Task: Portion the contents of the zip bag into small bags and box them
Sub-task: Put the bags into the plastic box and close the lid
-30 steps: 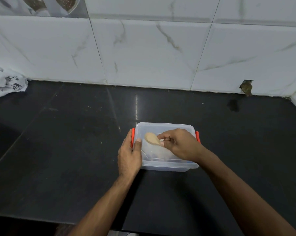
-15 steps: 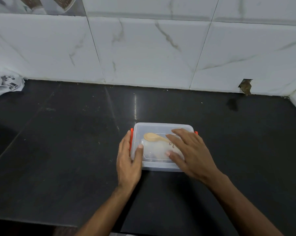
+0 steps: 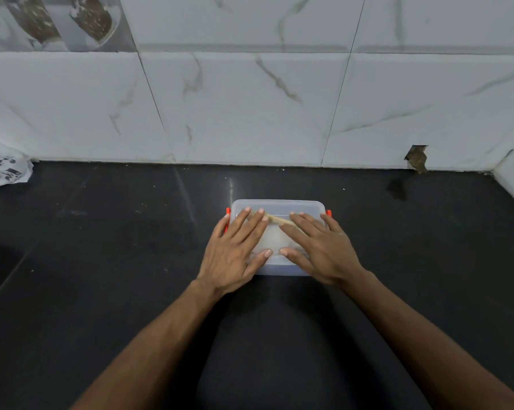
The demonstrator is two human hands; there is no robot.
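Both my hands lie flat, fingers straight and spread, pressing on the clear box on the black counter: left hand over its left half, right hand over its right. A wooden spoon shows between my fingertips. Judged status: boxing appears near its end; the orange clips at either end look unfastened, though I cannot confirm. Contents under my palms are pale and indistinct; small bags cannot be made out. No zip bag is visible.
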